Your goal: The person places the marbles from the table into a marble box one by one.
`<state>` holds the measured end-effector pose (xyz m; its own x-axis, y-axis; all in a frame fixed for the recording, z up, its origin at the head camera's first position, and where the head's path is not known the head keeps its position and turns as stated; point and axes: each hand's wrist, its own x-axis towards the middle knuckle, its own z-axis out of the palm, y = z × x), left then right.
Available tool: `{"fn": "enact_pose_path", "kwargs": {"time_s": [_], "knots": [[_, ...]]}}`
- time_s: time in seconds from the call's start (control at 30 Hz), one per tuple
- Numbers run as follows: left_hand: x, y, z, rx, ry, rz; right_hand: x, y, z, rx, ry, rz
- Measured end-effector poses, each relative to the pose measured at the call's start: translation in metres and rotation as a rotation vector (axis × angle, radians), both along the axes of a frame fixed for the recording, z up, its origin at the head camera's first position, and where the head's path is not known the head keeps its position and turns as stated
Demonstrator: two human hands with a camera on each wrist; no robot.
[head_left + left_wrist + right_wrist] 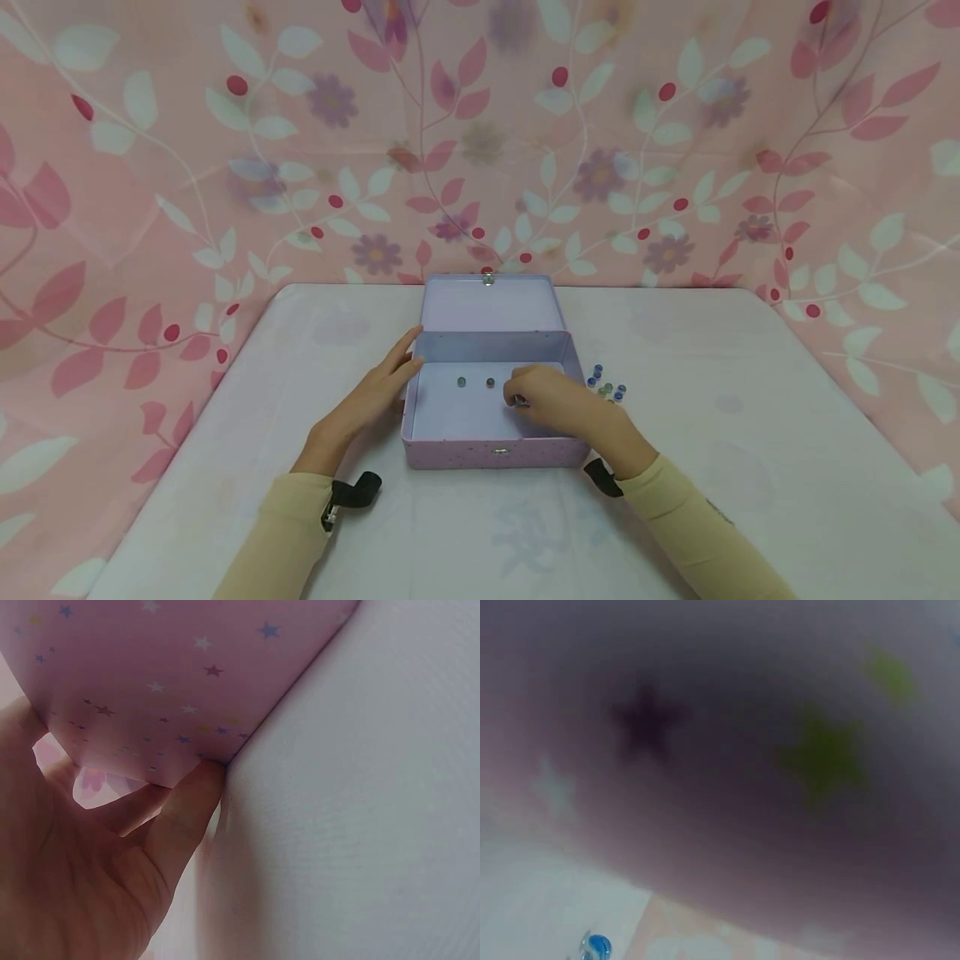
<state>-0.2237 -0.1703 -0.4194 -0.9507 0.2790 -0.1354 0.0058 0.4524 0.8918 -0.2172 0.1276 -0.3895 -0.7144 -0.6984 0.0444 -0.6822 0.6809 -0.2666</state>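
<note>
A lilac tin box point(453, 454) with small printed stars stands on the table, its hinged lid point(491, 304) tipped back. My left hand point(375, 387) rests against the box's left side with fingers extended; in the left wrist view the thumb point(187, 814) touches the star-printed wall near the bottom edge. My right hand point(558, 400) reaches inside over the front right, fingertips bent down and pinching a small glassy marble point(520, 402), mostly hidden by the fingers. A green marble point(461, 382) and a dark brownish marble point(491, 382) lie on the box floor.
Right of the box, several blue and green marbles point(618, 396) lie loose on the white cloth point(720, 467); one blue marble point(598, 947) shows in the right wrist view below the blurred box wall. A pink floral curtain point(480, 150) hangs behind the table.
</note>
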Motion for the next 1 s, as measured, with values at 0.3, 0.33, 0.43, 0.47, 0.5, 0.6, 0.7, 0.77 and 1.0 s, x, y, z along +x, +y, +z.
{"fn": "enact_pose_path", "kwargs": {"time_s": [0.3, 0.33, 0.43, 0.47, 0.5, 0.6, 0.7, 0.77, 1.0], "knots": [[-0.001, -0.001, 0.000, 0.000, 0.007, -0.005, 0.002, 0.000, -0.003, 0.038, 0.026, 0.010], [-0.001, -0.001, 0.000, -0.001, 0.008, -0.004, 0.002, 0.000, -0.003, 0.043, 0.025, 0.011], [0.002, 0.001, 0.004, 0.002, -0.001, -0.007, 0.002, -0.001, -0.003, 0.054, 0.015, 0.006], [0.002, 0.001, 0.004, 0.004, -0.001, -0.009, 0.002, -0.001, -0.003, 0.055, 0.012, 0.004], [0.003, 0.001, 0.004, 0.003, 0.000, -0.009, 0.002, 0.000, -0.003, 0.055, 0.011, 0.001], [0.001, 0.000, 0.000, 0.001, 0.013, -0.010, 0.003, 0.000, -0.004, 0.054, 0.016, -0.005], [0.002, 0.000, 0.001, -0.003, 0.020, -0.011, 0.004, 0.000, -0.002, 0.043, 0.004, -0.027], [0.002, 0.001, 0.001, -0.003, 0.023, -0.012, 0.004, 0.000, 0.000, 0.031, -0.016, -0.051], [0.001, 0.000, 0.000, 0.000, 0.016, -0.011, 0.005, 0.006, 0.013, 0.012, -0.027, -0.080]]}}
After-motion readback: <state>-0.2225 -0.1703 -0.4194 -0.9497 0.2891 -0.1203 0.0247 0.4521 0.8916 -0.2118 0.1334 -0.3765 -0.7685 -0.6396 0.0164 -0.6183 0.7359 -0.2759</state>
